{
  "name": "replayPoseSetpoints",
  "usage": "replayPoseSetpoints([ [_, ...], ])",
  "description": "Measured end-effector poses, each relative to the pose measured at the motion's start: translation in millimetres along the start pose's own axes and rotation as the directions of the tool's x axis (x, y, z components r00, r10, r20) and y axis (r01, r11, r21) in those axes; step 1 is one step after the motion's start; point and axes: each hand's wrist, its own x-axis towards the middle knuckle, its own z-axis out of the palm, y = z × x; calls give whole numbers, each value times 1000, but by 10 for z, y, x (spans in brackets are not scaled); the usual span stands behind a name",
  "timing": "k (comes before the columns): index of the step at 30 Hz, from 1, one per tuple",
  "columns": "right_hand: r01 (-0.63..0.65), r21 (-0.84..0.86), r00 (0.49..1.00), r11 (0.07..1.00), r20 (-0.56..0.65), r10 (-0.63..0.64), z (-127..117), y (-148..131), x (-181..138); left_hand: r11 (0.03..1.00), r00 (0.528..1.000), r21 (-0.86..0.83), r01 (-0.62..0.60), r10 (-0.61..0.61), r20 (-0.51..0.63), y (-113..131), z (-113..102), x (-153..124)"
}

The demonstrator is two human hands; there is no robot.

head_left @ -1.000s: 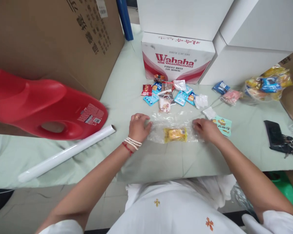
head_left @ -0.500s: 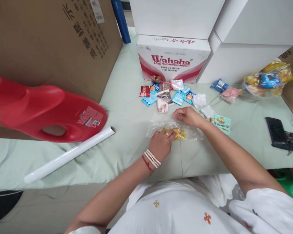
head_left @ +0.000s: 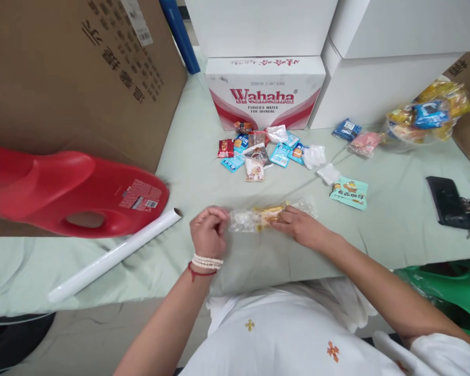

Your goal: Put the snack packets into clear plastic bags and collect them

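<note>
A clear plastic bag [head_left: 243, 219] holding a yellow snack packet [head_left: 267, 214] lies folded into a narrow strip on the pale green cloth [head_left: 203, 167] in front of me. My left hand [head_left: 208, 231], with bead bracelets at the wrist, has its fingers curled and pinches the bag's left end. My right hand [head_left: 301, 227] rests on the bag's right part, its fingers pressing the yellow packet down.
A pile of small snack packets [head_left: 258, 149] lies before a Wahaha box [head_left: 264, 91]. A teal packet [head_left: 349, 192], a bag of snacks [head_left: 429, 120], a black phone with keys [head_left: 450, 201], a red jug [head_left: 70, 190], a white roll [head_left: 113, 256] and large cardboard and white boxes surround the cloth.
The bag, spread flat a second ago, is now folded over the yellow packet into a strip. My left hand moved to its left end; my right hand came down onto it.
</note>
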Motion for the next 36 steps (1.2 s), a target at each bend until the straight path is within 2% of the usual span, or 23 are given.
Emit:
replayPoseSetpoints([
  [1, -2, 0, 1000, 1000, 3, 2, -6, -9, 5, 998, 994, 5, 55, -54, -93, 29, 19, 71],
  [2, -1, 1, 1000, 1000, 5, 1, -14, -14, 9, 996, 988, 37, 87, -82, -132, 64, 49, 130],
  [3, 3, 1, 1000, 1000, 2, -3, -19, -14, 10, 991, 991, 99, 92, -81, -106, 102, 81, 170],
  [5, 7, -1, 1000, 1000, -13, -7, -15, 3, 8, 954, 993, 299, 39, -70, 93, 182, 118, 176],
  [7, 6, 0, 999, 1000, -34, -5, 12, 32, 3, 872, 936, 488, -27, -148, 318, 261, 101, 102],
  [8, 6, 7, 999, 1000, -45, -6, 32, 46, 2, 852, 902, 523, -35, -198, 383, 299, 81, 51],
  [9, 10, 19, 998, 1000, -57, -9, 55, 55, 2, 864, 880, 503, -3, -237, 412, 335, 65, 2],
  [11, 22, 49, 996, 999, -86, -18, 94, 53, 10, 924, 860, 358, 135, -289, 421, 396, 85, -78],
  [13, 12, 73, 994, 997, -113, -4, 109, 21, 19, 947, 847, 205, 246, -313, 430, 435, 212, -127],
  [14, -2, 84, 992, 996, -123, 13, 104, -3, 19, 950, 846, 184, 251, -308, 436, 444, 312, -144],
  [15, -18, 102, 991, 995, -131, 32, 90, -28, 13, 956, 852, 215, 202, -279, 442, 447, 426, -158],
  [17, -29, 180, 987, 983, -147, 56, 45, -67, -21, 913, 875, 406, -32, -172, 454, 445, 649, -188],
  [19, -63, 282, 974, 957, -192, 121, -5, -75, -79, 735, 866, 625, -262, -106, 488, 445, 810, -227],
  [20, -124, 304, 953, 945, -230, 199, -26, -65, -110, 632, 858, 700, -332, -105, 502, 448, 857, -248],
  [21, -222, 295, 913, 929, -272, 305, -41, -45, -139, 546, 854, 749, -375, -109, 508, 452, 881, -266],
  [22, -349, 258, 852, 901, -313, 420, -52, -20, -163, 485, 856, 777, -401, -104, 506, 457, 888, -279],
  [24, -590, 139, 718, 796, -362, 595, -69, 34, -187, 432, 877, 800, -415, -45, 479, 463, 871, -283],
  [25, -662, 78, 681, 746, -352, 641, -81, 53, -184, 431, 893, 806, -405, -6, 451, 464, 858, -274],
  [28, -741, -21, 655, 671, -246, 715, -160, 28, -100, 472, 930, 817, -330, 18, 366, 457, 835, -216],
  [31, -765, 29, 637, 643, -111, 763, -249, -134, 78, 501, 904, 802, -324, -86, 419, 439, 840, -152],
  [33, -736, 109, 669, 668, -39, 742, -247, -270, 197, 536, 890, 781, -320, -112, 441, 414, 845, -125],
  [34, -701, 160, 700, 695, -36, 713, -219, -329, 239, 563, 899, 770, -301, -101, 426, 397, 844, -118],
  [36, -580, 287, 771, 762, -108, 628, -123, -412, 267, 632, 929, 735, -244, -64, 364, 363, 838, -121],
])
